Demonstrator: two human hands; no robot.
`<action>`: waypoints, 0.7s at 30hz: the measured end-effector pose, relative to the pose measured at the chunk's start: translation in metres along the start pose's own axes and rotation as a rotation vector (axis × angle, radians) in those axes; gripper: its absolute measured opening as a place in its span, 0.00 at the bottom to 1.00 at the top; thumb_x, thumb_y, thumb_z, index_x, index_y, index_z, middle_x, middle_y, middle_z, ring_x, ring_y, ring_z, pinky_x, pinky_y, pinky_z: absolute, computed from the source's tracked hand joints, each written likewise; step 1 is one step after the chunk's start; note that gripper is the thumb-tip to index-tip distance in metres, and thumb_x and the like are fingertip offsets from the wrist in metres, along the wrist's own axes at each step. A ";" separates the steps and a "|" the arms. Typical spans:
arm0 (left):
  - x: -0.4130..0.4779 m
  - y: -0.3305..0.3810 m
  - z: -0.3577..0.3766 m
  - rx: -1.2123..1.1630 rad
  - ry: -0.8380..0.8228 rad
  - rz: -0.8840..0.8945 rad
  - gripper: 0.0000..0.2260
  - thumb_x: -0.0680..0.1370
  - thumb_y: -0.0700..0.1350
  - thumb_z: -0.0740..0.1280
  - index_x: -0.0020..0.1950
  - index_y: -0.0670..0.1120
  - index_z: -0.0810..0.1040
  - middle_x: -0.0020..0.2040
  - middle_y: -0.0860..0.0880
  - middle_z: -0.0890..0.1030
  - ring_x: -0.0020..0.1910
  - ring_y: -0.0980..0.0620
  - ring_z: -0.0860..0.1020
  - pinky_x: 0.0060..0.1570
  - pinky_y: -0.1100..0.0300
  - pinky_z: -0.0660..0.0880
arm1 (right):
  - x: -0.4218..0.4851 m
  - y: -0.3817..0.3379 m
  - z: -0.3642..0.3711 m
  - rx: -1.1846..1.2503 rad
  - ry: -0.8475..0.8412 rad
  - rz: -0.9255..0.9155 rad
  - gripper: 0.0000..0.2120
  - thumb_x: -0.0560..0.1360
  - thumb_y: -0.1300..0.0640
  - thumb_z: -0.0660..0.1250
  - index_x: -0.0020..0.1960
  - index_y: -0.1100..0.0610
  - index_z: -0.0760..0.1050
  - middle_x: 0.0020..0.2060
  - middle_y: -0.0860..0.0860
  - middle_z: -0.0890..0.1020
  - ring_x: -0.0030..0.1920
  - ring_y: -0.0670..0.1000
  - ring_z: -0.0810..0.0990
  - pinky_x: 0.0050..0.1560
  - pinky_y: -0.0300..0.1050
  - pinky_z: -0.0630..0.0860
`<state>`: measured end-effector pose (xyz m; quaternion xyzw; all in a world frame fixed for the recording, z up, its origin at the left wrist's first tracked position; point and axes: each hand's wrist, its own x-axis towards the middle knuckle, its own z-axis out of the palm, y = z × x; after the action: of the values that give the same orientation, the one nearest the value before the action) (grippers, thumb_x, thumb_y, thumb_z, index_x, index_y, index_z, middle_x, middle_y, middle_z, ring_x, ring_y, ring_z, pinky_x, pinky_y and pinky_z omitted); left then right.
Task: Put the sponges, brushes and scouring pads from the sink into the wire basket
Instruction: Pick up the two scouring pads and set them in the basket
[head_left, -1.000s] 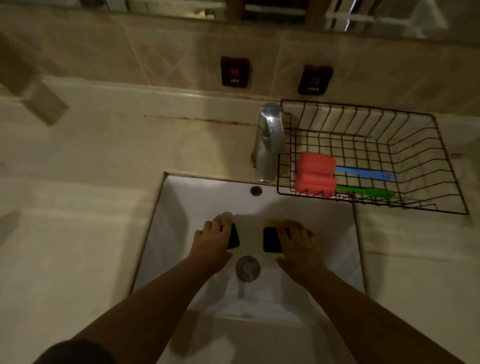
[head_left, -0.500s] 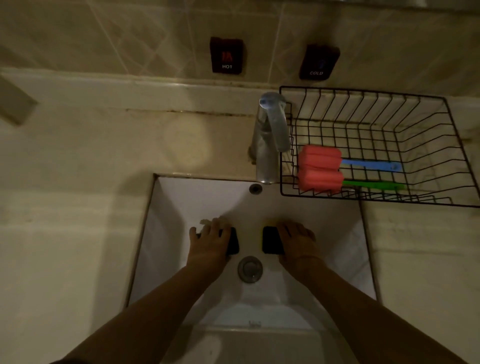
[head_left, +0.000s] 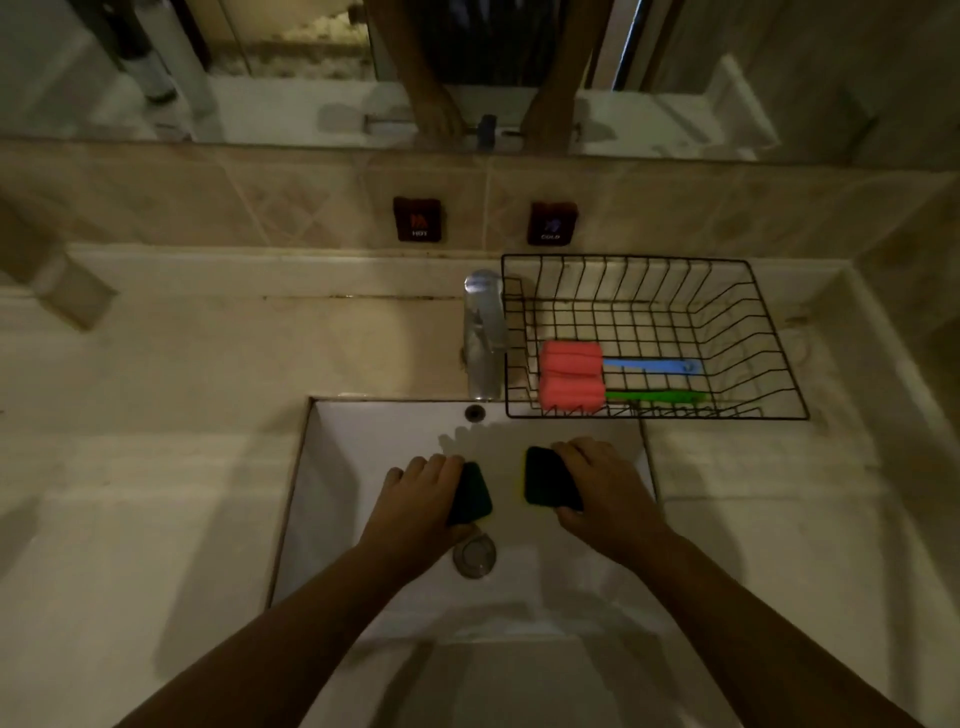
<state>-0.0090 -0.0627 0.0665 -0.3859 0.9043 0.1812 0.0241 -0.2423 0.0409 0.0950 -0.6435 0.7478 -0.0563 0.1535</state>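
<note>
Both my hands are over the white sink (head_left: 363, 457). My left hand (head_left: 421, 499) grips a dark green scouring sponge (head_left: 471, 494) with a yellow edge. My right hand (head_left: 602, 493) grips a second dark green sponge (head_left: 545, 480), tilted, also yellow underneath. Both sponges are lifted slightly above the basin. The black wire basket (head_left: 769, 332) stands on the counter at the sink's back right. In it lie two pink sponge brushes (head_left: 571, 376), one with a blue handle (head_left: 654, 365), one with a green handle (head_left: 660, 397).
A chrome tap (head_left: 485, 332) rises between the sink and the basket's left side. The drain (head_left: 474, 556) sits below my left hand. HOT (head_left: 418, 219) and COLD (head_left: 551, 223) plates are on the tiled wall, under a mirror. Beige counter flanks the sink.
Both hands have closed on the sponges and raised them off the basin floor. The camera has tilted up, bringing the mirror into view.
</note>
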 end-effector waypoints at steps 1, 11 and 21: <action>0.000 0.005 -0.004 0.010 0.011 0.025 0.33 0.69 0.63 0.72 0.69 0.53 0.65 0.62 0.51 0.76 0.58 0.49 0.74 0.58 0.52 0.71 | 0.000 0.004 -0.007 -0.011 0.003 -0.027 0.32 0.67 0.49 0.71 0.69 0.55 0.68 0.60 0.55 0.75 0.57 0.56 0.73 0.55 0.52 0.75; 0.041 0.079 -0.072 0.065 0.246 0.201 0.36 0.71 0.70 0.62 0.70 0.48 0.70 0.59 0.47 0.79 0.53 0.47 0.77 0.51 0.53 0.76 | 0.008 0.074 -0.087 0.083 0.023 -0.122 0.42 0.68 0.37 0.70 0.76 0.46 0.55 0.73 0.47 0.65 0.70 0.50 0.64 0.68 0.50 0.68; 0.150 0.118 -0.112 0.090 0.214 0.250 0.32 0.74 0.67 0.62 0.72 0.50 0.68 0.64 0.47 0.76 0.62 0.46 0.74 0.62 0.46 0.72 | 0.080 0.156 -0.126 0.076 0.068 -0.117 0.37 0.69 0.37 0.69 0.73 0.47 0.60 0.64 0.47 0.71 0.62 0.49 0.67 0.57 0.42 0.65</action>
<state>-0.1870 -0.1294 0.1799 -0.2858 0.9499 0.1002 -0.0779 -0.4373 -0.0263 0.1574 -0.6776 0.7109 -0.1155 0.1489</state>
